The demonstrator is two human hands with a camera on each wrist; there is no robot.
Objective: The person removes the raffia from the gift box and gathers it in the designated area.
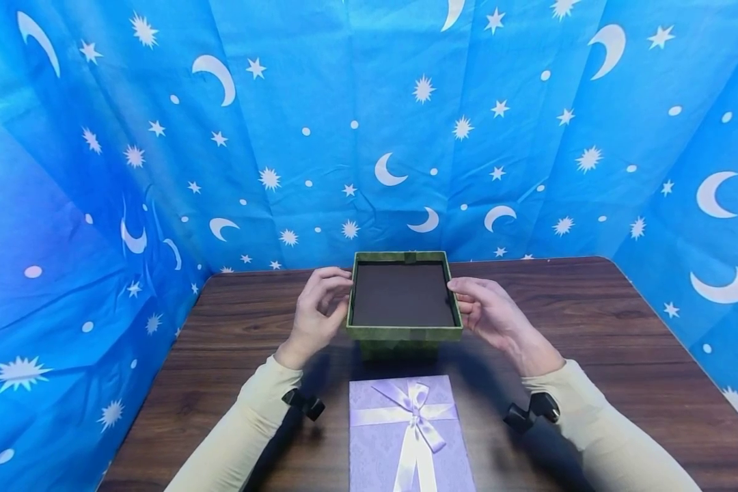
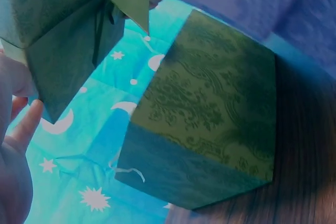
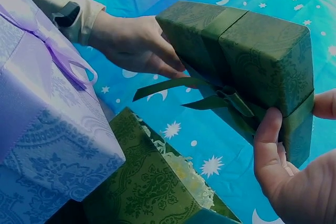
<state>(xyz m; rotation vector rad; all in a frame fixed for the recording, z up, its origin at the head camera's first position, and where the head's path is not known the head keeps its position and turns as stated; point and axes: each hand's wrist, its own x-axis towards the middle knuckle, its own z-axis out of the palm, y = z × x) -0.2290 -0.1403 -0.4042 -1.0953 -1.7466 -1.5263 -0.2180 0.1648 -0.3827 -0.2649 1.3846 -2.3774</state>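
My left hand (image 1: 316, 307) and right hand (image 1: 488, 314) grip opposite sides of a square green box lid (image 1: 404, 333), whose dark inside faces up toward my head. Green ribbon wraps the lid, with a bow (image 3: 231, 98) showing in the right wrist view. Thumb and fingers of my right hand pinch a corner there. Just below the lid stands the patterned green box (image 1: 400, 351), mostly hidden by it in the head view. Pale shredded paper (image 3: 186, 177) fills the box's open top in the right wrist view.
Nearer me on the dark wooden table (image 1: 221, 396) lies a lilac gift box (image 1: 372, 451) with a satin bow (image 1: 415, 410), between my forearms. A blue cloth (image 1: 320, 137) with moons and stars hangs behind the table and along both sides.
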